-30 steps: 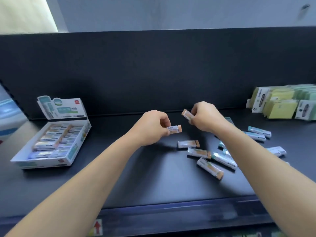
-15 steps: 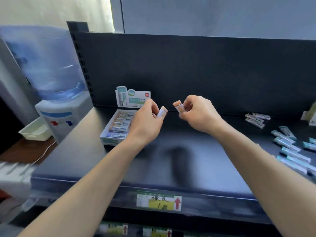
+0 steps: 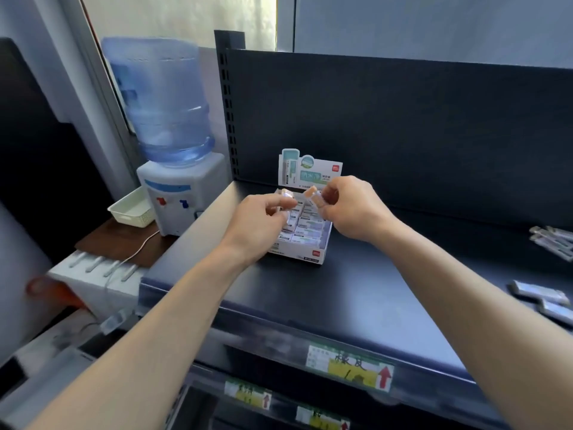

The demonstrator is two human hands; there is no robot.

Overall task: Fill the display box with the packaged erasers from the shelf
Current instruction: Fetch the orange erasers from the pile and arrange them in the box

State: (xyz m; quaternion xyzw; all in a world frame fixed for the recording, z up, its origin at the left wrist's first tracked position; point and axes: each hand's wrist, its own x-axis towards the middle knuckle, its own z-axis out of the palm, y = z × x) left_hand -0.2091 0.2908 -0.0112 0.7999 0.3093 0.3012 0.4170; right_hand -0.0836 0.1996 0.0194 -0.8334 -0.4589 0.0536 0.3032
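Note:
The white display box [image 3: 313,254] stands on the dark shelf [image 3: 341,293] near its left end, with its printed lid flap [image 3: 310,172] upright behind it and several packaged erasers lying inside. My left hand [image 3: 257,225] hovers over the box's left side, pinching a packaged eraser [image 3: 287,194]. Over the right side, my right hand [image 3: 350,209] grips another packaged eraser [image 3: 312,194] with an orange end. More loose erasers [image 3: 552,240] lie on the shelf at the far right.
A water dispenser [image 3: 176,193] with a blue bottle stands left of the shelf, with a cream basket [image 3: 131,209] beside it. The shelf's back panel [image 3: 403,135] rises behind the box. Price labels [image 3: 350,367] line the front edge.
Both hands, each with an eraser, have travelled left from the loose pile to above the display box. The view has swung left, so the box is now central.

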